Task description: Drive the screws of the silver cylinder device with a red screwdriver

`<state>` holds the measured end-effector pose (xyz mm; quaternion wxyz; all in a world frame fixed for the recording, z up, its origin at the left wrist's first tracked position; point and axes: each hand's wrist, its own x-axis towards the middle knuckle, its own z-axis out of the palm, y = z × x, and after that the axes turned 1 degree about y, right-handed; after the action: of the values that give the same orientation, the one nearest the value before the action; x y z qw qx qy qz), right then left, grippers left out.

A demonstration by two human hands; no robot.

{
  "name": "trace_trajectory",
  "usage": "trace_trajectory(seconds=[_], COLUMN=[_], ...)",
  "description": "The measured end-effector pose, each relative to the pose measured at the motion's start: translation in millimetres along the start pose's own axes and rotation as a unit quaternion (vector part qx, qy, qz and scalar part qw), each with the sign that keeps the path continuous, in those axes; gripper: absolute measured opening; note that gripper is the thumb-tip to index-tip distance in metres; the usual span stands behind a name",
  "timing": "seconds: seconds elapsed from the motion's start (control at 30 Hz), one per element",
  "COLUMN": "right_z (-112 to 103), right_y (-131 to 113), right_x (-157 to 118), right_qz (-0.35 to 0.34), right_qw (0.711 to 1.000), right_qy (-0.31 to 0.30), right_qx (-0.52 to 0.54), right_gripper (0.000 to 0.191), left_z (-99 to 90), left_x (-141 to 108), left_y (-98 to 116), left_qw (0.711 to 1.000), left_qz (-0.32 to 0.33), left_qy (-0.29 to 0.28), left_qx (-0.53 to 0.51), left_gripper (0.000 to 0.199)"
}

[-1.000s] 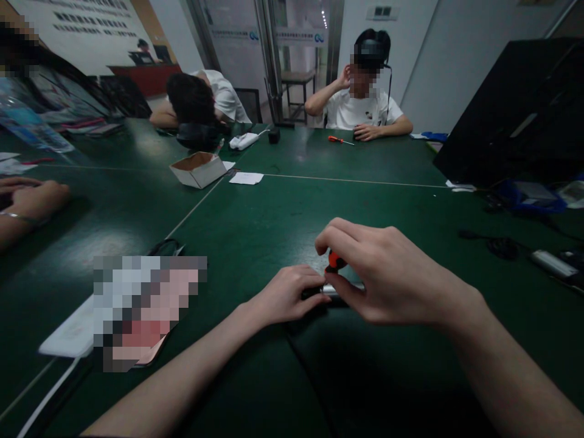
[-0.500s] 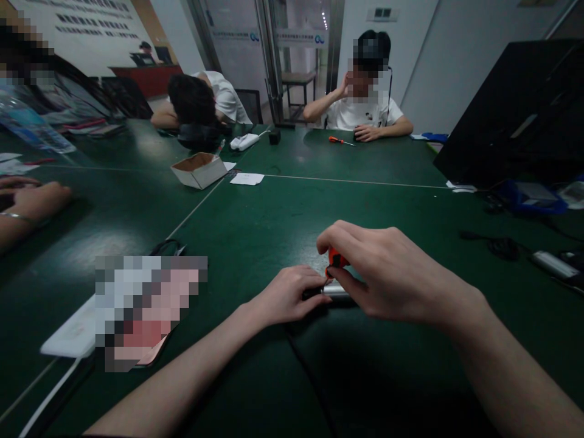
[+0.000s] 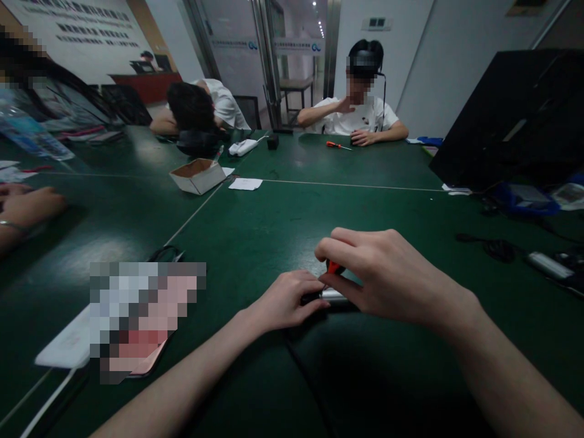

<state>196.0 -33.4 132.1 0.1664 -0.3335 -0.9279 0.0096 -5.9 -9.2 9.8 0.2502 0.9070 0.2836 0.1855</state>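
On the green table (image 3: 255, 225), my left hand (image 3: 289, 299) grips the black end of a silver cylindrical device (image 3: 335, 296), fingers above and thumb in front. A dark cable runs toward me below it. My right hand (image 3: 378, 274) is closed on a red-and-black handle (image 3: 334, 266), held over the device close to my left fingertips. The handle looks like a small screwdriver's; its lower end is hidden by my fingers. Part of the device is hidden behind my right hand.
Pixelated phone-like items (image 3: 148, 316) and a white slab (image 3: 66, 337) with a cable lie left. Beyond are an open box (image 3: 198, 177), paper (image 3: 245, 184), a screwdriver (image 3: 337, 146) and two people. Right: a black monitor (image 3: 506, 115) and cables. Another person's hand (image 3: 34, 207) rests far left.
The view has shifted slightly. My right fingers have turned and closed further around the red handle, so less of it shows. Across the table, the seated person's raised hand has moved down.
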Motion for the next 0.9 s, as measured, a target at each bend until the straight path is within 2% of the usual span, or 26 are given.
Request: trace_trajectory(seconds=[0.17,0.43,0.63,0.8,0.9], right_z=[-2.3,-2.2,-1.1,2.2,1.9], right_y=[0.2,1.1,1.0,1.4,1.6], right_x=[-0.1,-0.7,-2.1,-1.5,-1.3], right_qz=[0.008,0.01,0.003,-0.005,0.004], right_qw=[0.999,0.998,0.999,1.0,1.0], right_qy=[-0.022,-0.025,-0.027,0.002,0.001], right_qx=[0.032,0.063,0.045,-0.016,-0.019], right_gripper=[0.017,0.025,0.025,0.014,0.015], left_z=[-0.9,-1.2,-1.1,-0.3,0.9], left_x=[0.2,0.5,0.1,-0.8,-1.0], left_y=[1.1,1.2,0.3,0.3,-0.4], left_qw=[1.0,1.0,1.0,1.0,1.0], left_qz=[0.008,0.001,0.009,-0.003,-0.003], left_qy=[0.015,-0.003,-0.004,0.011,0.009], left_qx=[-0.004,-0.016,-0.017,-0.002,-0.004], left_gripper=[0.016,0.018,0.019,0.019,0.021])
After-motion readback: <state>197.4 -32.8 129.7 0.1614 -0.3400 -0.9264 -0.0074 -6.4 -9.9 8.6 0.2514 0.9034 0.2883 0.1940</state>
